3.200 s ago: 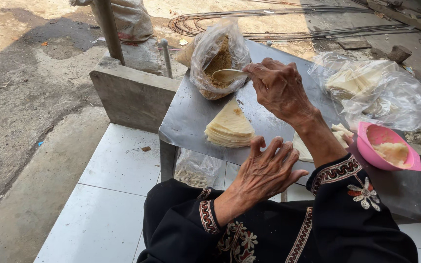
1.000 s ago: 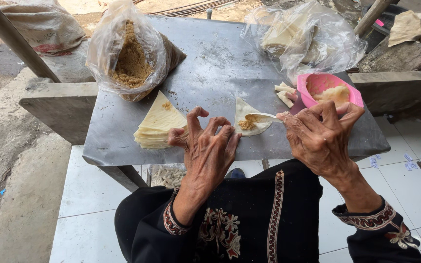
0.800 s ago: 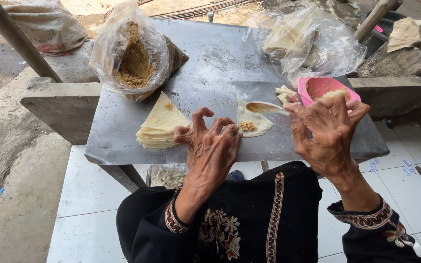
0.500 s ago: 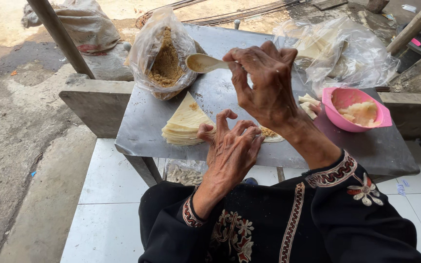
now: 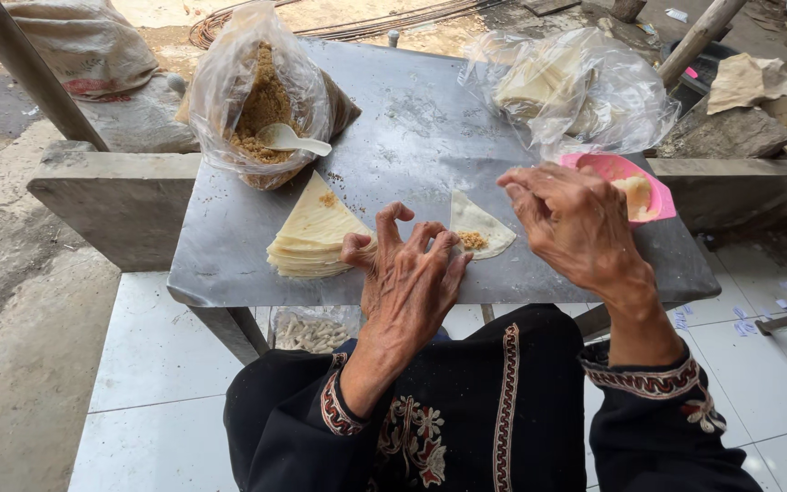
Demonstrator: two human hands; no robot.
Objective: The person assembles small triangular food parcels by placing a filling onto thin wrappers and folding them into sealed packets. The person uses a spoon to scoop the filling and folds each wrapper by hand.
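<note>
On the grey metal tabletop [image 5: 412, 128], near its front edge, lies a single wedge-shaped wrapper [image 5: 480, 223] with a small heap of brown crumbly filling [image 5: 473, 240] on its near part. The left hand [image 5: 407, 273] rests at the wrapper's 9 o'clock side, fingers curled and spread, fingertips touching or just short of the wrapper's left edge; it grips nothing. The right hand [image 5: 576, 219] hovers at the wrapper's 3 o'clock, just beside it, fingers loosely bent and apart, palm down, holding nothing. A stack of wrappers [image 5: 313, 232] sits at 9 o'clock from the left hand, just beside its thumb, with a few crumbs of filling on top. At 11 o'clock from the stack stands an open clear bag of filling [image 5: 261, 100], and a pale spoon [image 5: 291, 139] lies in its mouth, handle pointing toward 3 o'clock. At 12 o'clock from the right hand sits a crumpled clear bag of more wrappers [image 5: 576, 87]. A pink bowl [image 5: 653, 187] sits behind the right hand at its 2 o'clock, with something pale in it. Both arms wear black sleeves [image 5: 649, 428] with embroidered red-and-white trim. Below the tabletop is a white tiled floor [image 5: 148, 364].
</note>
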